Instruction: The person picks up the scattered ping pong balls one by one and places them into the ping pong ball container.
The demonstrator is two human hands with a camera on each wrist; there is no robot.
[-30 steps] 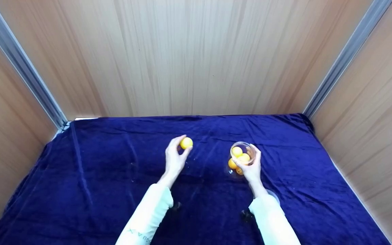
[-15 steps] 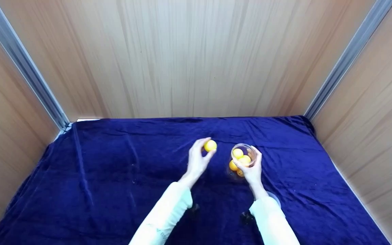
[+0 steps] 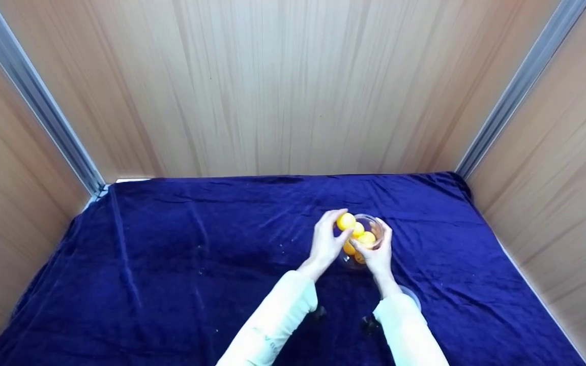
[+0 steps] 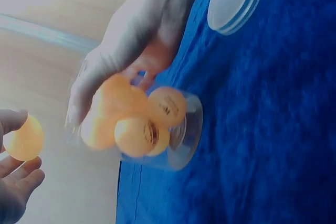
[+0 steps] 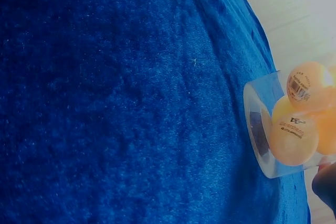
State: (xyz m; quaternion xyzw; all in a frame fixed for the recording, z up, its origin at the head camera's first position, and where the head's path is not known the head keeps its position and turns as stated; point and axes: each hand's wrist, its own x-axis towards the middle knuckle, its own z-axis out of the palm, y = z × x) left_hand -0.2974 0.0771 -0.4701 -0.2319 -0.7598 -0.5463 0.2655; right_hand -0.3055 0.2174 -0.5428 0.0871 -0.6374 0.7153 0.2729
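Observation:
My left hand (image 3: 325, 243) pinches a yellow-orange table tennis ball (image 3: 346, 221) between thumb and fingers, at the left rim of a clear plastic jar. In the left wrist view that ball (image 4: 24, 138) is apart from the jar's mouth. My right hand (image 3: 378, 254) grips the clear jar (image 4: 192, 124) around its upper part. Several orange balls (image 4: 135, 136) lie inside the jar, some with printed marks. The jar's base (image 5: 257, 129) and a printed ball (image 5: 294, 139) show in the right wrist view, where only a bit of the right hand (image 5: 326, 184) is seen.
A round translucent lid (image 4: 233, 1) lies on the dark blue velvet cloth (image 3: 171, 264), partly hidden by the right forearm in the head view. Wood-patterned panels (image 3: 283, 91) stand behind and at both sides, with metal posts (image 3: 522, 91) at the corners.
My left hand has moved right with its ball, from mid-cloth to the jar's rim. The right hand and the jar have stayed nearly still.

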